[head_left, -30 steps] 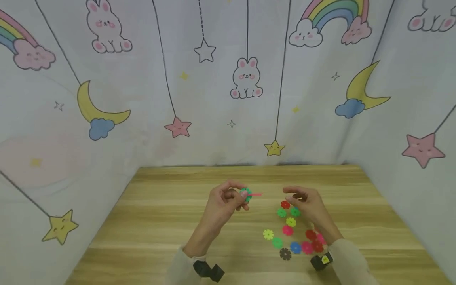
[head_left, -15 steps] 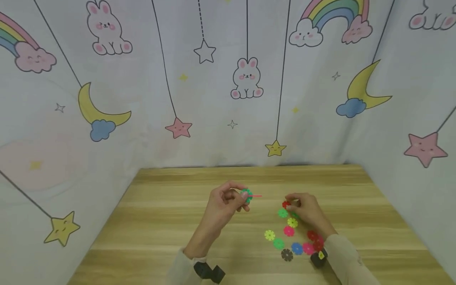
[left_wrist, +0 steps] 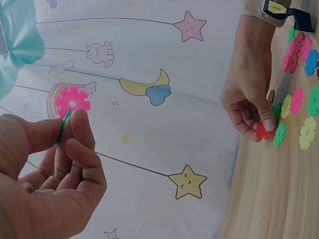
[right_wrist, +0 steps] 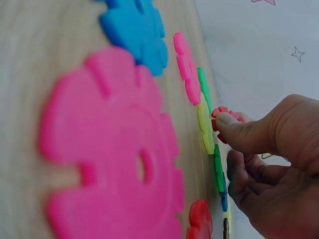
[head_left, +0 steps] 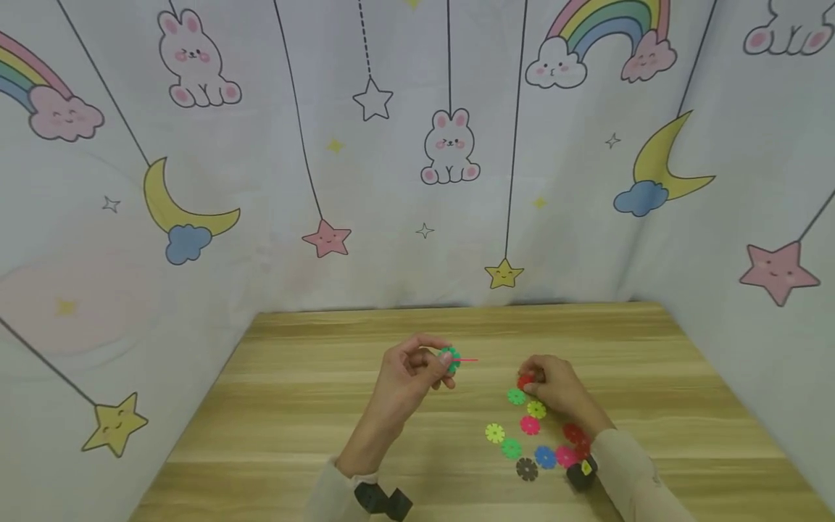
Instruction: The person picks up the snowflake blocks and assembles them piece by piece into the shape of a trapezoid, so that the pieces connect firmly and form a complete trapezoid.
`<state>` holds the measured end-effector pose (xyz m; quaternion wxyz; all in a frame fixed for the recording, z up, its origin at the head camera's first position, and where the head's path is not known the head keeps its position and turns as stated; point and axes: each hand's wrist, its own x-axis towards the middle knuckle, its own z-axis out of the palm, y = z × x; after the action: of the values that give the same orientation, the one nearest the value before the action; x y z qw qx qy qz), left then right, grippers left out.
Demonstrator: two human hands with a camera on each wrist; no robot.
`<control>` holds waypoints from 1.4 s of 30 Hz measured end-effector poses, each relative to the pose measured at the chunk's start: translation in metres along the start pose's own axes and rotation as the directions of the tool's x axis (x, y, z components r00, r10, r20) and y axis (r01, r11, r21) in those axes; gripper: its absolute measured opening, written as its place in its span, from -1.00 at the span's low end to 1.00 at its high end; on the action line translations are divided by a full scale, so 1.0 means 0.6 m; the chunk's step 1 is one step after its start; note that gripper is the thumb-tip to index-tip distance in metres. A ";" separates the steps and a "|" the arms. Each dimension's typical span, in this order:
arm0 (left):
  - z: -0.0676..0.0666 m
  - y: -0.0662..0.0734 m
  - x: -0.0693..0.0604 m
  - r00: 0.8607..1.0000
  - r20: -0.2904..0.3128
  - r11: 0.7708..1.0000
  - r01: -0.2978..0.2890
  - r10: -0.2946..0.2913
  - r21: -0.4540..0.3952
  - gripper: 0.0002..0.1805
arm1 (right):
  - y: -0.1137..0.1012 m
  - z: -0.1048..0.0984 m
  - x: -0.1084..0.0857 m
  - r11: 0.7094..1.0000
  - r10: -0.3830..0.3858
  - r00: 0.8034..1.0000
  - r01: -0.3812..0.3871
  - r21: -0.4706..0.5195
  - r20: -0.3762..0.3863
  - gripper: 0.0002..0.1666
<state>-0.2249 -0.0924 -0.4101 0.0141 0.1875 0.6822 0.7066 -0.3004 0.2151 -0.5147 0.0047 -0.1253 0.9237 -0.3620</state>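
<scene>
In the head view, my left hand [head_left: 411, 370] pinches a green snowflake disc [head_left: 455, 353] between thumb and fingers. A pink snowflake disc [left_wrist: 64, 96] is joined crosswise to the green one and appears edge-on in the head view. My right hand [head_left: 559, 384] pinches a red snowflake disc [head_left: 523, 380] with thumb and fingertips, low over the table; in the right wrist view the red disc [right_wrist: 217, 112] is partly covered by the thumb. Close by lie a green disc [head_left: 516, 396] and a yellow disc [head_left: 536, 409].
Several more snowflake discs lie on the wooden table [head_left: 293, 428], among them a pink disc [head_left: 530, 425], a blue disc [head_left: 545, 457] and a black disc [head_left: 527, 469]. Red and pink ones lie near the right wrist, partly hidden. A patterned curtain [head_left: 391, 188] surrounds the table.
My right hand has come down from above the discs, its fingers closing on the red disc, which it now pinches. My left hand holds the joined discs in nearly the same place.
</scene>
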 end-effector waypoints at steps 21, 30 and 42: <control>-0.007 0.001 0.001 0.999 -0.008 0.999 -0.034 0.035 0.025 -0.71 | -0.086 -0.032 -0.027 0.951 -0.018 0.997 0.042 0.306 -0.080 -0.70; -0.005 0.002 0.001 0.999 -0.043 0.998 -0.013 0.016 0.056 -0.74 | -0.123 -0.046 -0.045 0.899 -0.096 0.991 0.127 0.419 -0.096 -0.67; 0.000 0.006 -0.002 0.997 -0.047 0.993 -0.054 0.059 0.102 -0.77 | -0.175 -0.055 -0.070 0.809 -0.245 0.948 0.315 0.496 -0.202 -0.73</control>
<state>-0.2228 -0.0933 -0.4071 -0.0324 0.1896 0.7115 0.6758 -0.2394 0.1730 -0.4235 -0.0744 -0.2304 0.7601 -0.6031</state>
